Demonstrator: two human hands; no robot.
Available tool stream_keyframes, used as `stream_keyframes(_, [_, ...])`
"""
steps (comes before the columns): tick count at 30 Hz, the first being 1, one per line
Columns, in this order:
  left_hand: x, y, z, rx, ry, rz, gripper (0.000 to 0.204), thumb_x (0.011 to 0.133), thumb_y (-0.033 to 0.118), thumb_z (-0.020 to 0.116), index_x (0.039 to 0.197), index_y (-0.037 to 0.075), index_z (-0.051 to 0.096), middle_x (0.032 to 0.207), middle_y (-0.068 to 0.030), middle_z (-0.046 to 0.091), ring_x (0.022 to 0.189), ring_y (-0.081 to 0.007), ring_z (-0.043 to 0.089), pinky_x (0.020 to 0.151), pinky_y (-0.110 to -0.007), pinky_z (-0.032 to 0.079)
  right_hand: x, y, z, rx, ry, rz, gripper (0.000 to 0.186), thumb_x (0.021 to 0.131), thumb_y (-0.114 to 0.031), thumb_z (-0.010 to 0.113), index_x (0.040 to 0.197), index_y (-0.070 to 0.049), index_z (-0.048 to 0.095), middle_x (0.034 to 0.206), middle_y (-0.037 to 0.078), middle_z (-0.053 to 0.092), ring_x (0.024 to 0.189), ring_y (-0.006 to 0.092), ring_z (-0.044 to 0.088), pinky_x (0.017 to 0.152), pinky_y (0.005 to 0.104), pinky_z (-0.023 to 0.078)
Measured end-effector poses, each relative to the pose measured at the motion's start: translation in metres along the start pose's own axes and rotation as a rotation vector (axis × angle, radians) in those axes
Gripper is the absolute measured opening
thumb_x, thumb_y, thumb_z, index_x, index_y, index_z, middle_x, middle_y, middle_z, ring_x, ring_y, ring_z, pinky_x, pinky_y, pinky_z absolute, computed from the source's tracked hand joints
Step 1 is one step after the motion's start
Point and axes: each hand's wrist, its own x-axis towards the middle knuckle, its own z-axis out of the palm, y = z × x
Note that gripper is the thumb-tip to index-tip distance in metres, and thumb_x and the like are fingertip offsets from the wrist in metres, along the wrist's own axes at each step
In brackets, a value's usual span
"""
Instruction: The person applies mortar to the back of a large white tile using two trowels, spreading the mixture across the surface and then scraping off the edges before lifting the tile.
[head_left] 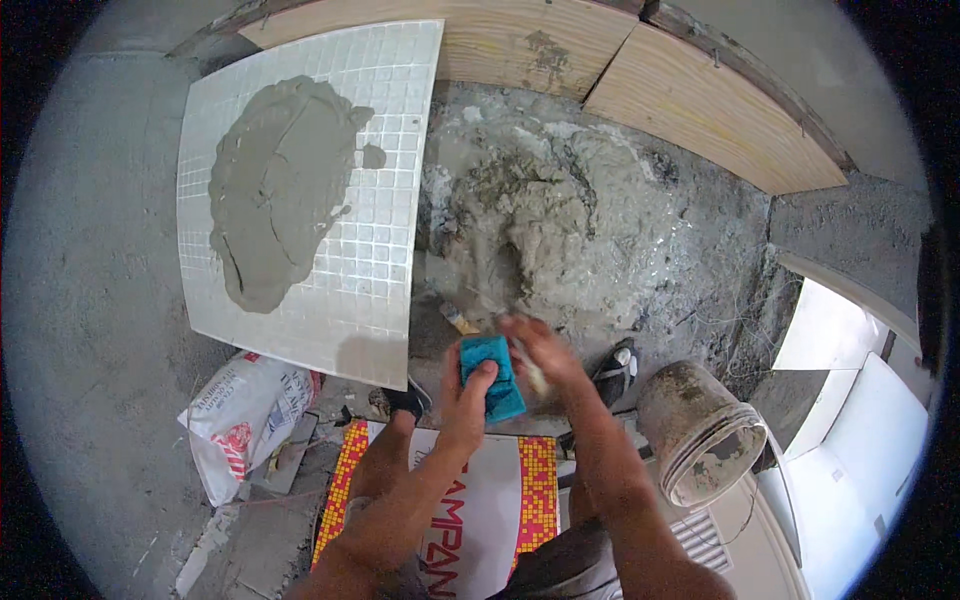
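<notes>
My left hand (465, 395) is closed on a teal sponge block (498, 390), thumb across its face. Just to the right, my motion-blurred right hand (545, 350) grips a pale handled tool (530, 372), whose far end is smeared too much to identify. A small light-colored handled object (455, 318) shows just beyond the sponge. Above both hands lies a rough mound of wet grey mortar (560, 220). At upper left, a white gridded tile sheet (385, 250) carries a broad patch of grey mortar (275, 190).
A torn white sack (230, 420) is at lower left. A dirty plastic bucket (685, 405) lies tilted at right near my shoe (615, 370). Under my arms is a white box with mosaic border (535, 480). Plywood boards (700, 100) edge the back; pale panels (840, 450) stand far right.
</notes>
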Motion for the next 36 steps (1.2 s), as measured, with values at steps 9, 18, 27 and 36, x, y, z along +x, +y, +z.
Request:
stream_keyframes(9, [0.004,0.024,-0.014,0.009,0.143,0.183,0.041,0.088,0.018,0.065,0.124,0.005,0.05,0.107,-0.0035,0.056,0.094,-0.0123,0.054,0.082,-0.028,0.048,0.132,-0.038,0.092,-0.277,0.056,-0.089,0.04,0.093,-0.041,0.056,0.092,-0.001,0.058,0.059,0.006,0.054,0.045,0.0196,0.053,0.046,0.0349,0.044])
stream_keyframes(18, [0.006,0.022,-0.018,0.124,0.071,0.236,0.038,0.089,0.023,0.063,0.122,0.007,0.051,0.105,-0.003,0.055,0.092,-0.012,0.054,0.082,-0.027,0.046,0.067,0.006,0.024,-0.616,0.425,-0.151,0.051,0.095,-0.046,0.05,0.115,-0.001,0.062,0.081,0.021,0.067,0.065,0.0265,0.068,0.056,0.0398,0.051])
stream_keyframes(27, [0.004,0.024,-0.007,0.015,-0.046,0.116,0.038,0.089,0.023,0.063,0.122,0.008,0.051,0.103,-0.0023,0.055,0.091,-0.0114,0.053,0.082,-0.027,0.046,0.009,-0.009,-0.016,0.103,0.311,-0.047,0.039,0.092,-0.051,0.058,0.085,-0.013,0.055,0.061,-0.002,0.05,0.044,0.0116,0.047,0.042,0.0291,0.041])
stream_keyframes(36, [0.012,0.022,-0.011,-0.025,-0.084,0.043,0.04,0.089,0.02,0.062,0.125,0.008,0.05,0.106,-0.0025,0.054,0.093,-0.0118,0.053,0.082,-0.028,0.047,-0.026,-0.004,-0.052,0.644,0.107,0.006,0.04,0.094,-0.052,0.055,0.087,-0.013,0.057,0.059,-0.001,0.051,0.04,0.0126,0.046,0.038,0.0306,0.044])
